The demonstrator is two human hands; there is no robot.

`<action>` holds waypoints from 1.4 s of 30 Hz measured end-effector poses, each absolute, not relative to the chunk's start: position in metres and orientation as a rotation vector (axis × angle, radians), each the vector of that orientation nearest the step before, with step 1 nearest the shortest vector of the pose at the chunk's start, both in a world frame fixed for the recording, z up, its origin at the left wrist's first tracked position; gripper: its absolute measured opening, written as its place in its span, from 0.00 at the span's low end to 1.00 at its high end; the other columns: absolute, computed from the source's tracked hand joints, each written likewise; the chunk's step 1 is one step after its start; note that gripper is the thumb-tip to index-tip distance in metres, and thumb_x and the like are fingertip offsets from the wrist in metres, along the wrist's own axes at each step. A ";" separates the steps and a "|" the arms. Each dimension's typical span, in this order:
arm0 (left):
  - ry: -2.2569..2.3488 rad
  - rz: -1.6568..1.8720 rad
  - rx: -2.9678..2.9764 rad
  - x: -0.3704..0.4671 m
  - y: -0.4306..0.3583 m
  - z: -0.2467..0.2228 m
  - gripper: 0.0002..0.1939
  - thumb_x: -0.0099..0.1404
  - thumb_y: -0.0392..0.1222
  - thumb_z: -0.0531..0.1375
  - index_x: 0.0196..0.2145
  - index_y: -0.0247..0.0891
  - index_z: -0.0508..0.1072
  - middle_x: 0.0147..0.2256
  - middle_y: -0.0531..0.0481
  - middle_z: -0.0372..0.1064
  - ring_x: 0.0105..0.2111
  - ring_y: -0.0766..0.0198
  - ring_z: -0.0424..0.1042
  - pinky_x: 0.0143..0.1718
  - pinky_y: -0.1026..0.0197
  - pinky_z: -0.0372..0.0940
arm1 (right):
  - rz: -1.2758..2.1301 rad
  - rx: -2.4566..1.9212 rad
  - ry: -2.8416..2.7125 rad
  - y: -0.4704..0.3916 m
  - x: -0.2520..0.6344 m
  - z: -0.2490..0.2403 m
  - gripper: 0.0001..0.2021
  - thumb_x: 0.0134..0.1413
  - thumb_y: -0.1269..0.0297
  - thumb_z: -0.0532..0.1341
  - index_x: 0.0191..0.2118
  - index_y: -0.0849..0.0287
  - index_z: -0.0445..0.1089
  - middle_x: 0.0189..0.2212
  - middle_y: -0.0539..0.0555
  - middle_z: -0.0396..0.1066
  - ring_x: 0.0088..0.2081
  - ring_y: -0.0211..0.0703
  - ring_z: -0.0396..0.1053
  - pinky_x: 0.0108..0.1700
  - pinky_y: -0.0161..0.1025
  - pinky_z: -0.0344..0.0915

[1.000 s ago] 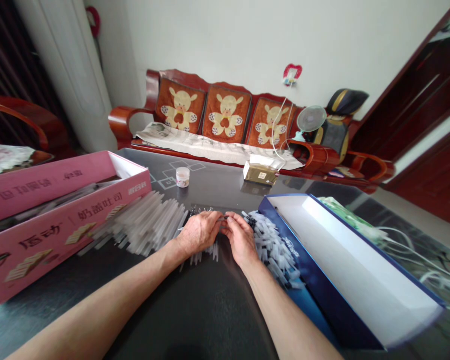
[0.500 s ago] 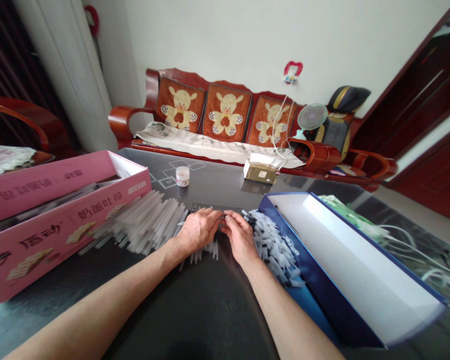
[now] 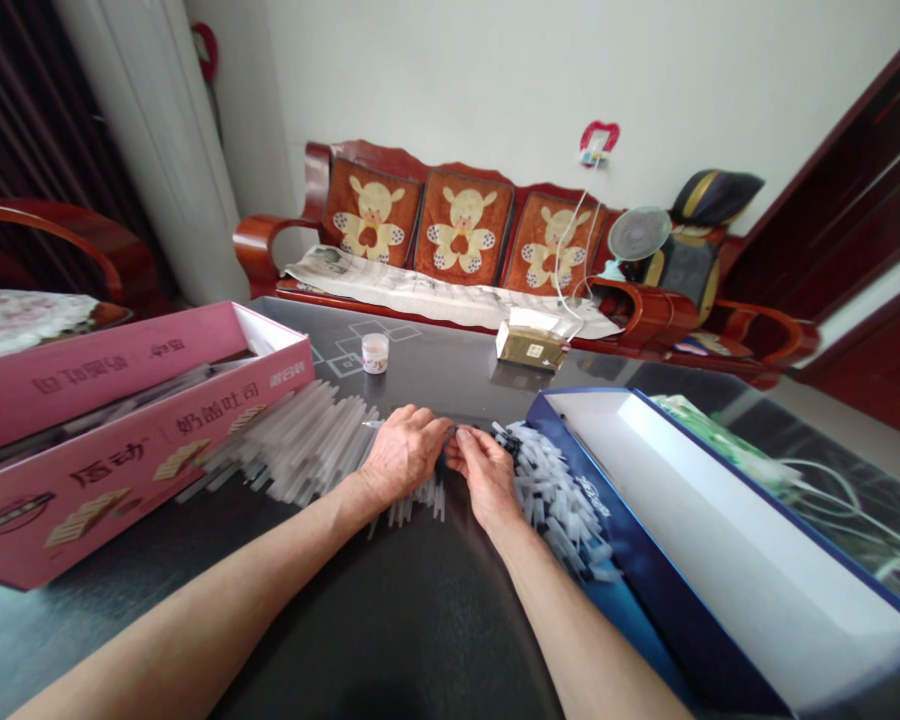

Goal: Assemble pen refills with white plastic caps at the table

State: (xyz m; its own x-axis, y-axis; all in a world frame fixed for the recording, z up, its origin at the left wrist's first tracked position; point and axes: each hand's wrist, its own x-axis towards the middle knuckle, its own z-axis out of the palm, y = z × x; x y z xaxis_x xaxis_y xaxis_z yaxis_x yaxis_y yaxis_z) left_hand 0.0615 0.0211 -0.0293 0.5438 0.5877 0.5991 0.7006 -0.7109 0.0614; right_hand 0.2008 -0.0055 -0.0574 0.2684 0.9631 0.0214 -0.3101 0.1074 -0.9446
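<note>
My left hand [image 3: 406, 456] is closed, fingertips pressed together; the pale end of a thin translucent tube [image 3: 373, 424] sticks out on its left side. Close beside it, my right hand [image 3: 486, 474] pinches something small and dark that I cannot make out, the fingertips of both hands nearly meeting. Left of my hands, a heap of long translucent plastic tubes [image 3: 307, 440] lies on the dark table [image 3: 390, 630]. Past my right hand is a pile of short translucent pieces with black ends [image 3: 562, 500].
A pink box [image 3: 172, 440] holding more tubes stands at left. On the right lies an open blue box [image 3: 720, 540] with a white inside. Farther back are a small white jar [image 3: 375, 354] and a tissue box [image 3: 532, 343]. White cables [image 3: 855, 490] lie at far right.
The view has shifted slightly, so everything sits a little farther right. My hands stay fingertip to fingertip; the tube end beside my left hand now points a little higher.
</note>
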 end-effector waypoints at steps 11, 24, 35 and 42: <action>-1.062 -0.875 -2.624 0.060 0.021 -0.026 0.14 0.67 0.40 0.48 0.40 0.37 0.72 0.31 0.46 0.67 0.32 0.61 0.63 0.38 0.58 0.60 | 1.026 -1.102 -0.950 -0.008 0.201 -0.056 0.18 0.49 0.46 0.60 0.35 0.57 0.70 0.28 0.51 0.73 0.31 0.43 0.71 0.26 0.35 0.68; -1.070 -0.852 -2.620 0.060 0.019 -0.025 0.13 0.67 0.39 0.48 0.37 0.37 0.72 0.30 0.46 0.66 0.31 0.61 0.62 0.37 0.57 0.59 | 0.958 -1.214 -1.002 -0.007 0.199 -0.055 0.19 0.50 0.44 0.57 0.32 0.56 0.68 0.26 0.50 0.72 0.28 0.43 0.70 0.24 0.37 0.67; -1.062 -0.849 -2.645 0.060 0.018 -0.024 0.14 0.67 0.39 0.47 0.37 0.37 0.72 0.30 0.46 0.66 0.31 0.60 0.62 0.36 0.57 0.59 | 0.937 -1.282 -1.019 -0.004 0.201 -0.061 0.21 0.50 0.42 0.56 0.28 0.57 0.70 0.25 0.52 0.73 0.24 0.42 0.69 0.23 0.36 0.64; -1.058 -0.831 -2.660 0.060 0.019 -0.026 0.14 0.67 0.39 0.47 0.37 0.37 0.73 0.30 0.46 0.66 0.32 0.60 0.63 0.36 0.58 0.59 | 0.937 -1.234 -1.066 -0.008 0.202 -0.056 0.16 0.50 0.47 0.59 0.33 0.56 0.70 0.26 0.51 0.74 0.26 0.42 0.70 0.24 0.35 0.65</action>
